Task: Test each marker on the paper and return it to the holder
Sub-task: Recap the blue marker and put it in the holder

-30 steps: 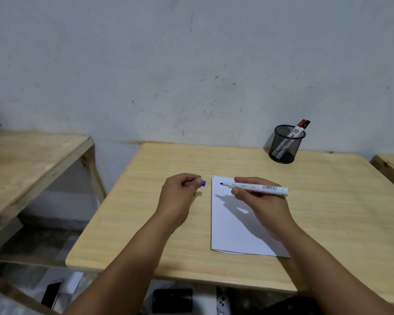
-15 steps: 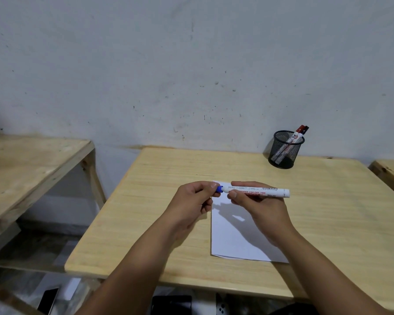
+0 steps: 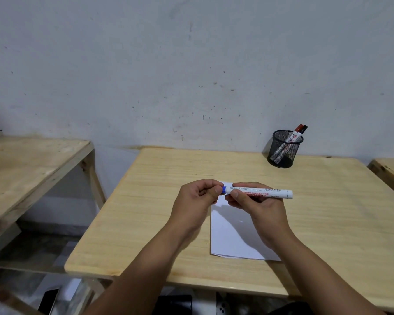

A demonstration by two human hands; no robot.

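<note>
Marker point(image 3: 259, 193): long axis parallel to counter point(image 3: 146, 212) far edge, right hand point(image 3: 257, 205) closed round barrel, left hand point(image 3: 198, 196) pinching blue cap point(image 3: 224, 190) at its left end

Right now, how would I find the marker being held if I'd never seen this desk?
Start at the wooden table and find the white paper on it. Just above the paper's far end, two hands hold the white marker sideways. Unlike the markers standing in the black mesh holder, it has a blue cap.
</note>
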